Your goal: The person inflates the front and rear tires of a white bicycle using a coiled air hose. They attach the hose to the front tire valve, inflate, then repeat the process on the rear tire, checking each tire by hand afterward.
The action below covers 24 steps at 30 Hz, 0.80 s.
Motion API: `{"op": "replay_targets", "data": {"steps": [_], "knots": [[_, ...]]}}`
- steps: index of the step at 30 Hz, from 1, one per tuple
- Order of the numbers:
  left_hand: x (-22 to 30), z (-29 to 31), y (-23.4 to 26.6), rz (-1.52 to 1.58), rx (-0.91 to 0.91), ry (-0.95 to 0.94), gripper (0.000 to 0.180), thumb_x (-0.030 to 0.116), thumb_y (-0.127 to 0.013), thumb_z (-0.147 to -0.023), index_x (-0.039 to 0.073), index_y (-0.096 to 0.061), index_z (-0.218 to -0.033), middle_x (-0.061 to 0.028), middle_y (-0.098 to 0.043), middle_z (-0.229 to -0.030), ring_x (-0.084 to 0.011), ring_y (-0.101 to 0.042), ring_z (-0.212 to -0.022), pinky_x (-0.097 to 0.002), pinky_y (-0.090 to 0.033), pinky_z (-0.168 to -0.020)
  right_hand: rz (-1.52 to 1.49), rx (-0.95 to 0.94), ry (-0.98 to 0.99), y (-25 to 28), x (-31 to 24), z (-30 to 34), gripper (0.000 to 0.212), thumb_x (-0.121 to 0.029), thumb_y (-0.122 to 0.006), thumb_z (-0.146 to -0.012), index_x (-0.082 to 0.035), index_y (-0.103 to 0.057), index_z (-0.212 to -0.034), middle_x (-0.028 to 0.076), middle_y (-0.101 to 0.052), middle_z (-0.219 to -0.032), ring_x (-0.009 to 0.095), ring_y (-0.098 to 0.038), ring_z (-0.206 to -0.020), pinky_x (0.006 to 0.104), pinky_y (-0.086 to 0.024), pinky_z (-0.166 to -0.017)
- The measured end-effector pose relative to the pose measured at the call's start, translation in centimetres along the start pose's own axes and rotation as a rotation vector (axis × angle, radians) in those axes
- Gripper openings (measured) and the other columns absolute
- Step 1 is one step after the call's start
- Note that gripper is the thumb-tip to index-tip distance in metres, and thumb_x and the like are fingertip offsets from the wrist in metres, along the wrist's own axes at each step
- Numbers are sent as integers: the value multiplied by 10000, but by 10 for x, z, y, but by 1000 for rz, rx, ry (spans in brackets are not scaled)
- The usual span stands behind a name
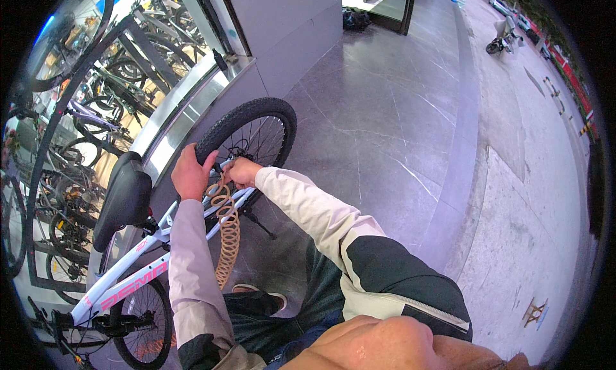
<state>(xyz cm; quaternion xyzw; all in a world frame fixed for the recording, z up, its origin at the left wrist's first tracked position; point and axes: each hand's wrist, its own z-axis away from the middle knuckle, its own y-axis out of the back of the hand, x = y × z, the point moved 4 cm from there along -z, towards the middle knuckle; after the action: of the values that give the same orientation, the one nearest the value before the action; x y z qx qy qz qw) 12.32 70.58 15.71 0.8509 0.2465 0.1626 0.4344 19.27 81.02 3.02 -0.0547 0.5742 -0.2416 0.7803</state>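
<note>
A white bicycle (138,258) with a black saddle (122,203) stands along the shop front to my left. My left hand (191,172) is closed round the knobby black tire (247,110) of its rear wheel, thumb on the near side. Just right of it, my right hand (242,172) is pinched at the upper end of a tan coiled air hose (228,235), beside the rim and spokes. A small black fitting (217,168) shows between both hands; its contact with the wheel is hidden by fingers. The hose coils hang down toward my legs.
Behind the shop window (109,100) stand several bicycles, with a metal sill (186,107) below. The bicycle's kickstand (260,223) reaches the grey tiled floor (385,145). My shoe (276,299) is close to the hose. A paved street (513,197) lies to the right, with a parked scooter (504,43).
</note>
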Motion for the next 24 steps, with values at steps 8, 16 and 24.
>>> {"op": "replay_targets", "data": {"steps": [8,16,24], "knots": [[0,1,-1,-9,50,-27,598,546,-750,-853,69,-624,-1190,-127,-705,-1063,-345,-706,-943,-449,-556,-749,29,-15,7,0,1,-2,220,-54,-484,-1001,-33,-678,-900,109,-754,-937,103,-456,-523,264,-298,-398],[1,1,-1,-1,37,-15,579,535,-760,-848,71,-624,-1165,-127,-706,-1036,-352,-705,-922,-454,-553,-737,95,-18,-10,1,3,-4,218,-89,-505,-1007,-41,-697,-914,80,-758,-942,88,-456,-536,260,-334,-427],[1,1,-1,-5,72,-30,589,544,-764,-841,71,-633,-1167,-124,-711,-1037,-345,-709,-926,-448,-556,-742,87,-30,8,2,1,-1,210,-96,-511,-1010,-53,-691,-911,65,-761,-931,84,-432,-511,279,-343,-432]]}}
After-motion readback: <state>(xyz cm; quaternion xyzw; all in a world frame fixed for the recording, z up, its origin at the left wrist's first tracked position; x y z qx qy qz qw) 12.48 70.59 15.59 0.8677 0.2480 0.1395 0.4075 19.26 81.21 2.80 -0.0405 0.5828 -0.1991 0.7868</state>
